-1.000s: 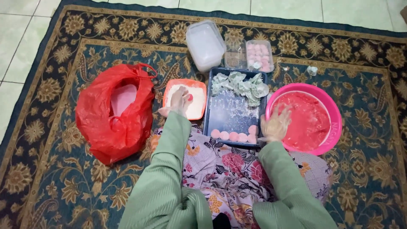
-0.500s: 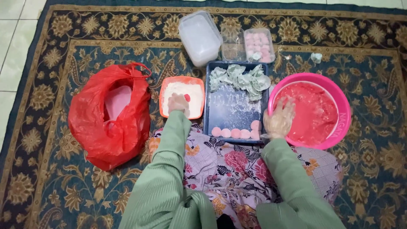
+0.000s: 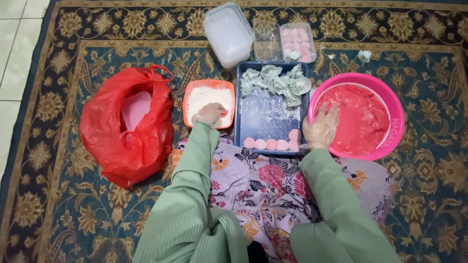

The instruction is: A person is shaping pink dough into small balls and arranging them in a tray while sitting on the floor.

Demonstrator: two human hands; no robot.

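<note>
- The left hand (image 3: 209,114) is in the orange tray (image 3: 187,92) of white flour (image 3: 207,96). Its fingers are curled down into the flour, and I cannot tell if they hold anything.
- The right hand (image 3: 321,129) wears a thin clear glove and rests on the near left edge of the pink basin (image 3: 390,146). Its fingers are spread open on the red dough (image 3: 358,119), and they grip nothing that I can see.
- Between the two hands lies the dark blue tray (image 3: 270,117), dusted with flour. A row of pink dough balls (image 3: 273,143) lies along its near edge, and crumpled pale green papers (image 3: 275,83) lie at its far end.
- A red plastic bag (image 3: 124,129) lies open on the carpet (image 3: 58,204), well left of the orange tray.
- Behind the trays stand a clear box with a white lid (image 3: 229,31) and a small clear box of pink balls (image 3: 297,41).
</note>
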